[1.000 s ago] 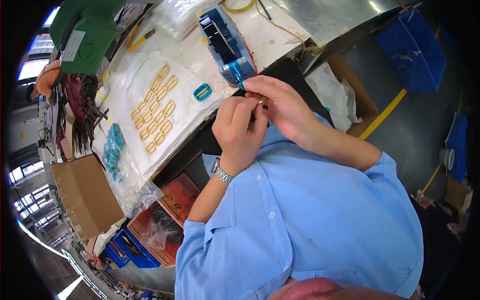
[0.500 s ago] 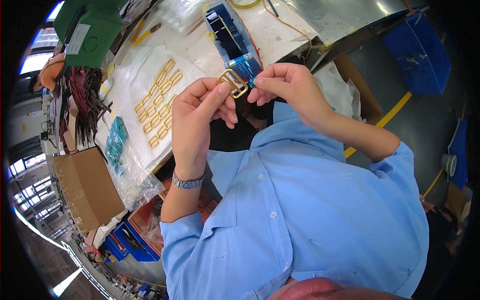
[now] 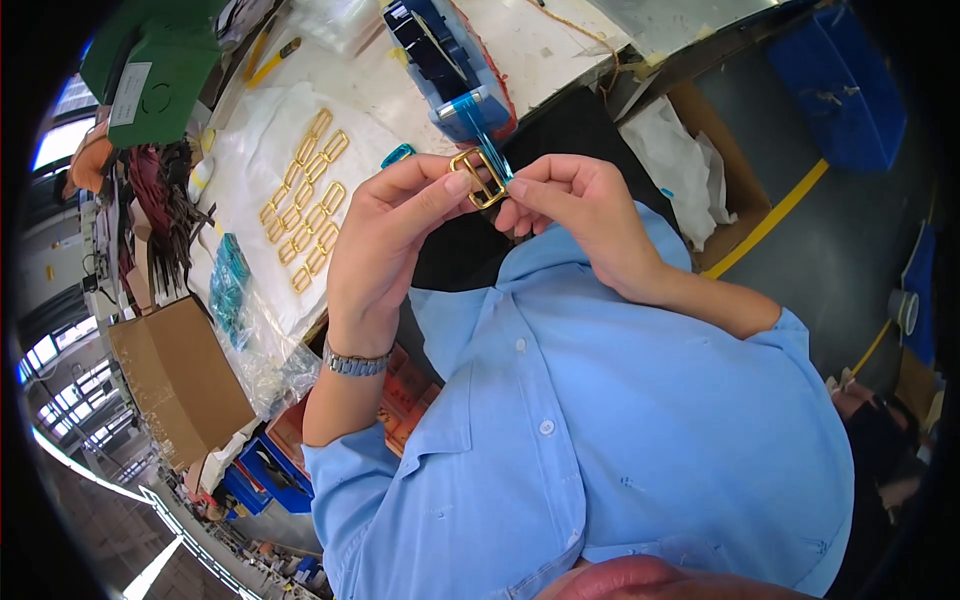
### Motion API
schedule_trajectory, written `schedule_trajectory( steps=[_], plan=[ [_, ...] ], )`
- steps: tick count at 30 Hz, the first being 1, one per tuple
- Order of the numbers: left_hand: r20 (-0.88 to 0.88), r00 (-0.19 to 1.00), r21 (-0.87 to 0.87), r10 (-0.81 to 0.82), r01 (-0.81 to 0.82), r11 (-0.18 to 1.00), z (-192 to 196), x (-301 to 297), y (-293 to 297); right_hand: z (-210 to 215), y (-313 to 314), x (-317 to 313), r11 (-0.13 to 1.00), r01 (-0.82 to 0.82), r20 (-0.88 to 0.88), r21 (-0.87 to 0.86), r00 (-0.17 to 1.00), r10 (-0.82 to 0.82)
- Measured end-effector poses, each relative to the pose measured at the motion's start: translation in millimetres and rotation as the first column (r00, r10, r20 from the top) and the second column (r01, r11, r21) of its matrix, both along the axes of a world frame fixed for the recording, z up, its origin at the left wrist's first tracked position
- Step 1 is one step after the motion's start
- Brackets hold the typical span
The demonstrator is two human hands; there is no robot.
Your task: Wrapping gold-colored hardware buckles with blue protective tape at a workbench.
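Both hands hold one gold rectangular buckle (image 3: 478,176) up in front of my chest. My left hand (image 3: 385,240) pinches its left side with thumb and fingers. My right hand (image 3: 570,205) grips its right side, where a strip of blue tape (image 3: 482,125) runs from the buckle up to a blue tape dispenser (image 3: 440,55) on the table. Several more gold buckles (image 3: 305,195) lie in rows on a white sheet (image 3: 262,150) to the left. A small blue piece (image 3: 397,155) lies beside that sheet.
A clear bag with blue film pieces (image 3: 235,290) lies at the table's edge. A brown cardboard box (image 3: 175,375) stands at the left, a green box (image 3: 150,70) at the top left. An open carton with white plastic (image 3: 690,170) and a blue crate (image 3: 840,80) sit on the floor to the right.
My hands have lifted from the table edge and drawn the buckle toward me. The blue tape strip has stretched out of the dispenser to the buckle.
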State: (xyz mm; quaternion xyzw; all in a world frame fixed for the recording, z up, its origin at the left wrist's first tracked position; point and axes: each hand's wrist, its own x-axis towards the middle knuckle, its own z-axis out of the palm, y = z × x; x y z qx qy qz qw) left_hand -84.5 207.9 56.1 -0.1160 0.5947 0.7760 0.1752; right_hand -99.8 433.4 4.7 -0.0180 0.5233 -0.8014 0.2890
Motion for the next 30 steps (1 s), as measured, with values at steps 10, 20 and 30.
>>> schedule_trajectory(
  steps=[10,20,30],
  plan=[
    [0.015,0.999,-0.116,-0.045,0.046,0.992,-9,-11,3,-9,0,-1,1.000,0.010,-0.035,0.002,0.999,-0.010],
    [-0.010,0.998,-0.157,-0.060,0.058,0.986,-9,-16,8,-11,0,-1,1.000,0.022,-0.095,0.013,0.995,-0.020],
    [0.038,0.997,-0.190,-0.072,0.078,0.979,-10,-22,4,-6,10,-2,0.995,-0.058,0.108,-0.078,0.992,0.066]
  ],
)
